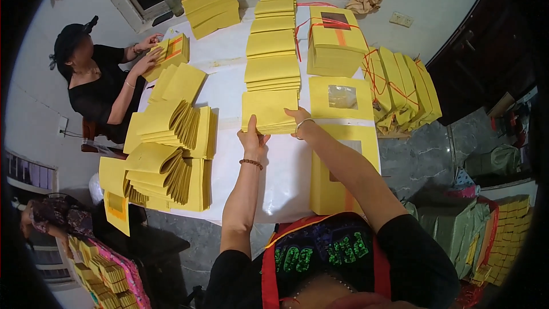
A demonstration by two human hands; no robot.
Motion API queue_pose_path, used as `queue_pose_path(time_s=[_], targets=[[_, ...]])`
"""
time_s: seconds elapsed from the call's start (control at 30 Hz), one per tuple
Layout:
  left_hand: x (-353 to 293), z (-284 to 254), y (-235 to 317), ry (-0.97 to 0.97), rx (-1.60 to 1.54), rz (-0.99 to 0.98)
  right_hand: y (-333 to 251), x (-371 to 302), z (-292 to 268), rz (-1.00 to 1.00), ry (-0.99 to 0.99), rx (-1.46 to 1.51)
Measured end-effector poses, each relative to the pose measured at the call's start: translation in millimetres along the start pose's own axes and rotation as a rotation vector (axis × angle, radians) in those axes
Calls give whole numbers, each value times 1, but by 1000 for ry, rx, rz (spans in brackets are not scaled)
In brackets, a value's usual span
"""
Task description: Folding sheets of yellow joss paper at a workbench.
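Observation:
A stack of yellow paper envelopes (269,109) lies at the near end of a long overlapping row on the table. My left hand (253,136) grips its near left edge, thumb on top and fingers partly beneath. At the near right corner, my right hand (299,119) closes on the same stack, its fingers partly hidden. Further yellow stacks (273,43) run away from me in that row. Just right of my right hand lies a flat yellow envelope with a clear window (341,97). Under my right forearm is another windowed yellow pile (343,194).
Fanned, folded yellow piles (163,174) cover the table's left side. Across at the left, a co-worker (94,74) handles a yellow bundle (171,54). A tall tied stack (337,46) stands far right. Beyond the right edge sit red-tied bundles (400,88).

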State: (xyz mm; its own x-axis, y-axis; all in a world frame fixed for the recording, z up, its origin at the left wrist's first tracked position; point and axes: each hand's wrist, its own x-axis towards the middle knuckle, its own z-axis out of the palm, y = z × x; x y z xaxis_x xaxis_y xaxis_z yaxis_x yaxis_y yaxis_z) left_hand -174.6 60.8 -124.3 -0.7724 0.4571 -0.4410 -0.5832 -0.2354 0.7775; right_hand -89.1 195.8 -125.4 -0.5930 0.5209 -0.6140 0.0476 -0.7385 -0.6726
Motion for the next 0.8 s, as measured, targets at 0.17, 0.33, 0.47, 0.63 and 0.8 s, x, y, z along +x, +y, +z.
queue_pose_path(time_s=[0.17,0.33,0.47,0.63,0.8], targets=[[9,5,6,-51,123,-8,-2,15,-8,-26,-60,46],[7,-5,8,-24,140,15,-20,-32,20,-16,82,-71],[-3,-5,18,-24,246,-32,-17,-41,20,-53,129,-109],[12,-24,11,-190,159,-58,1,-14,6,-162,169,-326],[28,-22,1,-87,238,84,-8,11,-7,-52,20,-114]])
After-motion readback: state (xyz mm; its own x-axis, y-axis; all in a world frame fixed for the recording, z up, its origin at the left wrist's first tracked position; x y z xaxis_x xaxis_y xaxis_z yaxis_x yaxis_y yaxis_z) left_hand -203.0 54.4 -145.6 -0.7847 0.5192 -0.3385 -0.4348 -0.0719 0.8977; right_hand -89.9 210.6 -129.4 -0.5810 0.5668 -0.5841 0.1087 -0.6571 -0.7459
